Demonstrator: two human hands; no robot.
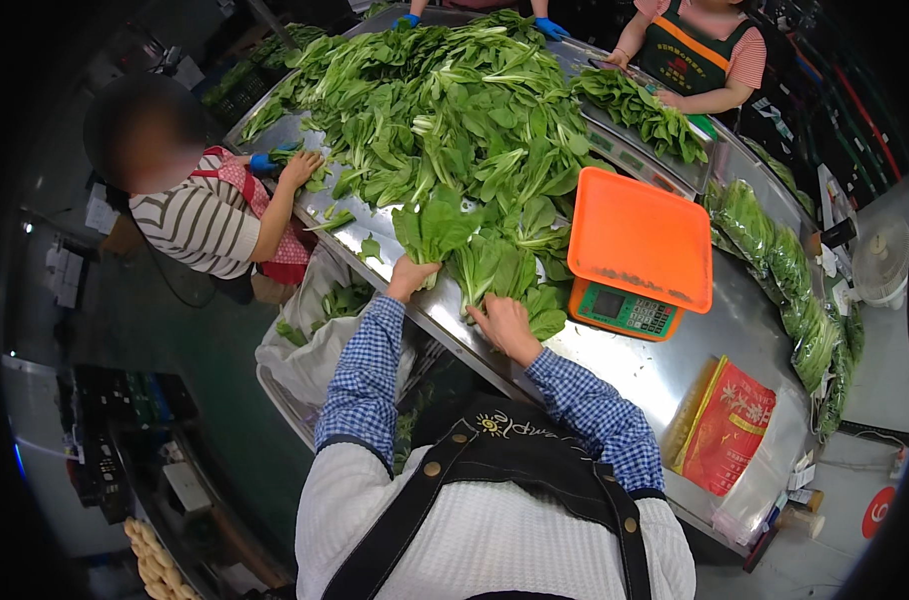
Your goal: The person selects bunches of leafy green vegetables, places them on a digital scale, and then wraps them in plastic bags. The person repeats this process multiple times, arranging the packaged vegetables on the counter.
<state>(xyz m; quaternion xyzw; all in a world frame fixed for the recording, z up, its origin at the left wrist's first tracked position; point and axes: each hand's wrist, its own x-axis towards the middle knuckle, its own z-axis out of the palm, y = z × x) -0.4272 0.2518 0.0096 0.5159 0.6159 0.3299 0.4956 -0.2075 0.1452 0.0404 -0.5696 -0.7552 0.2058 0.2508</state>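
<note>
My left hand (412, 278) is closed round the stems of a bunch of leafy greens (438, 226), its broad leaves pointing away from me. Just to the right, my right hand (507, 326) has its thumb and fingers at the pale stem ends of another bunch of greens (495, 266), low over the table's near edge. Its grip is partly hidden by the hand itself. Beyond both hands spreads a big heap of the same greens (455, 100). An orange-topped digital scale (640, 235) stands right of my right hand, its pan bare apart from dark specks.
Bagged greens (790, 275) line the metal table's (605, 375) right side, with red printed plastic bags (730, 425) nearer me. A white-lined bin (310, 340) stands below the left edge. One co-worker (210, 215) works at left; others (695, 55) stand at the far side.
</note>
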